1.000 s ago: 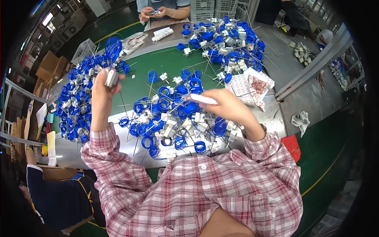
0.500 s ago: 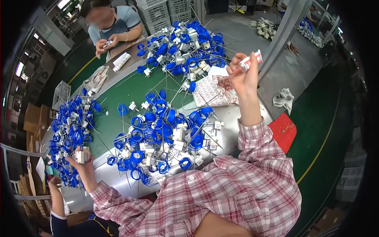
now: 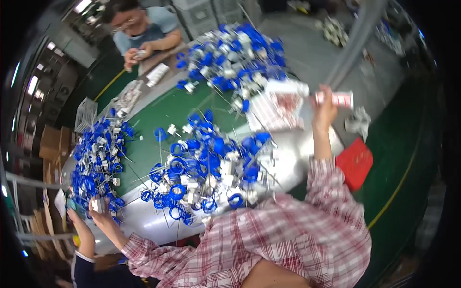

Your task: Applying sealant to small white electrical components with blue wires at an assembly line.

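Observation:
My left hand (image 3: 104, 220) is closed around a small white boxy part (image 3: 98, 205), beside the left heap of blue-coiled parts (image 3: 98, 158). Farther to the right, my raised right hand (image 3: 325, 115) grips a white-and-red printed piece (image 3: 342, 99) that looks like a strip or roll; blur hides its exact kind. Near that hand, a white-and-red printed sheet (image 3: 261, 113) lies on the table, with reddish scraps on it. A middle heap of white parts with blue coils and thin grey rods (image 3: 211, 158) spreads between my hands.
Another heap (image 3: 235, 57) covers the far table end. Across the table a person (image 3: 156, 36) handles a small part. Another person's hand (image 3: 81, 225) is left of mine. A red stool (image 3: 354, 165) stands at right, near a metal post (image 3: 355, 43).
My right hand has moved right and lower, and its printed piece is turned more level. My left hand has dropped slightly. The other person's hand at left has come nearer to it.

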